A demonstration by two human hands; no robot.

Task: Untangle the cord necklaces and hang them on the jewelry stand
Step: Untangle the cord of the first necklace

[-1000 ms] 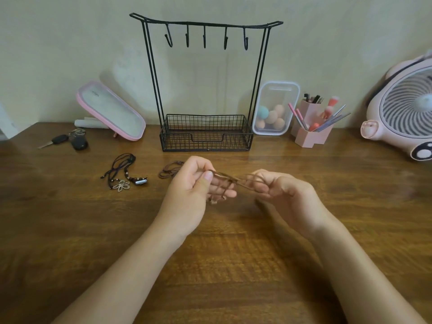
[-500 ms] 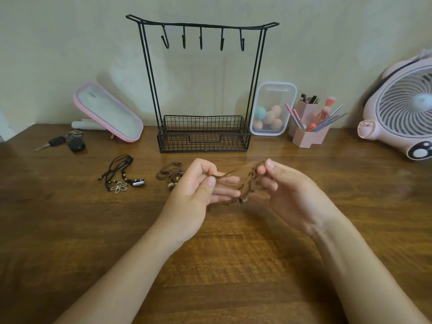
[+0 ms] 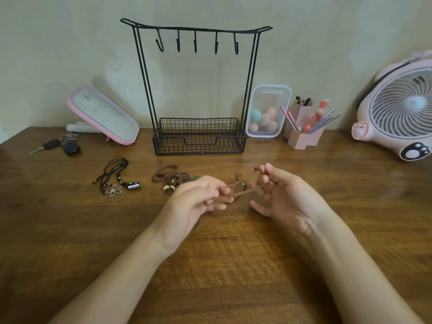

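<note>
Since half a second ago the loose bunch of cord between my hands has been drawn out into straighter strands, and my right palm has turned more toward me. Left hand point(image 3: 191, 204): fingers point(image 3: 217, 190) curled in and pressed together, pinching one end of the brown cord necklace point(image 3: 243, 191) at their tips. Right hand point(image 3: 289, 197): upper fingers point(image 3: 265, 174) bent and closed on the other end of the cord, a small knot showing just beside them; thumb held apart and lower, touching nothing I can make out. The cord runs as thin brown strands between the two hands, above the desk point(image 3: 70, 230), with a small loop standing up near its middle; whether a pendant hangs from it, I cannot tell. A second brown tangle point(image 3: 170, 177) with pale beads lies on the desk just left of my left hand. Further left lies a black cord necklace point(image 3: 117, 176) with a flower pendant. The jewelry stand point(image 3: 196, 29) is at the back against the wall, all five hooks bare.
</note>
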